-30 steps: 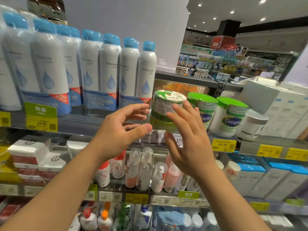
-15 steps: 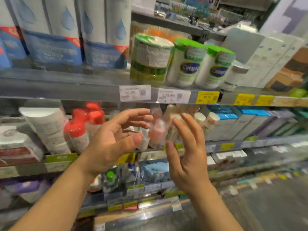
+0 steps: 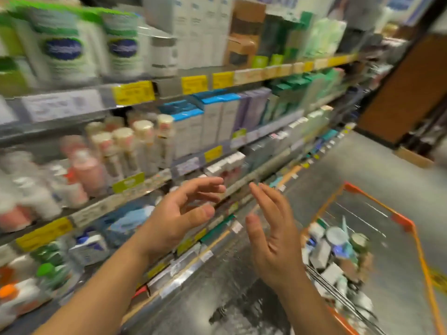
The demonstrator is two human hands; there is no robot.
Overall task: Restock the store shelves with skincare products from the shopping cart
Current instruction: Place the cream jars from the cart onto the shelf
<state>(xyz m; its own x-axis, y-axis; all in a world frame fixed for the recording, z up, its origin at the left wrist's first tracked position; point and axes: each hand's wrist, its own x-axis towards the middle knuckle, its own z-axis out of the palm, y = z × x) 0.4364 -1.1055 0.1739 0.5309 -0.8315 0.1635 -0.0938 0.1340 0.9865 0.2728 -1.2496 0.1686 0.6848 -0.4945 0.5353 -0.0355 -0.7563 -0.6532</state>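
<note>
Both hands have dropped from the top shelf, where a second ago they framed a green-lidded jar; view has swung right and down, now heavily blurred. Left hand empty, fingers spread and loosely bent, thumb out, held in front of the lower shelves. Right hand empty too, fingers nearly straight, palm facing left; the two hands are near each other, not touching.

Behind the left hand: a row of pink and white bottles, and blue-topped boxes further right. Above, green-lidded tubs sit on the top shelf, upper left. Yellow price tags line the shelf edges.

Just right of the right hand, an orange-framed shopping cart stands on the grey floor, holding a jumble of skincare products, too blurred to identify. Nothing lies between hands and cart.
</note>
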